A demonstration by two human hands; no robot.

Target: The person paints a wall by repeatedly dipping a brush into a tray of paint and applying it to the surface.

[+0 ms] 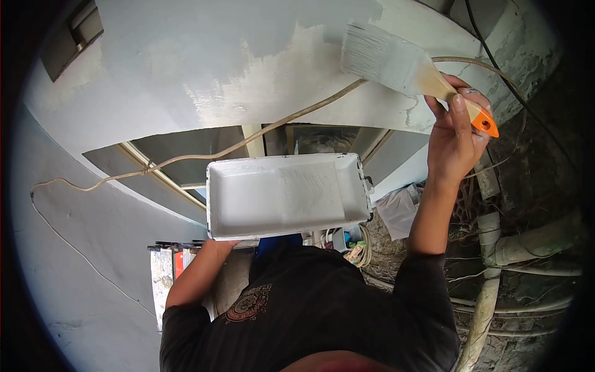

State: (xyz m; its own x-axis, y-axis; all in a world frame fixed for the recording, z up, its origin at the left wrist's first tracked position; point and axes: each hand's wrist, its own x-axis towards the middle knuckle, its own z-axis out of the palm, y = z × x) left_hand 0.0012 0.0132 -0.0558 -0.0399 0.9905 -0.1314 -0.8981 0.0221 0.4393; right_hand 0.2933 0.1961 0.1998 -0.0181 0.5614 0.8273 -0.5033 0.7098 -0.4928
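Observation:
My right hand (458, 127), raised at the upper right, grips a wide paintbrush (427, 73) by its wooden handle with the orange end. Its paint-coated bristles point up and left, over the wall (266, 68), where grey paint borders a patchy pale area. In front of my chest is a rectangular paint tray (282, 197) with white or light grey paint inside. My left hand (224, 243) is at the tray's lower left corner, under its edge. Most of that hand is hidden by the tray, so its fingers do not show.
A beige cable (229, 150) runs across the wall and windows (192, 155). A paint-spotted ladder (162, 279) stands at the lower left. Pipes (489, 248) and roots line the right side. Below the tray are a coiled hose (367, 248) and a pale sheet (398, 211).

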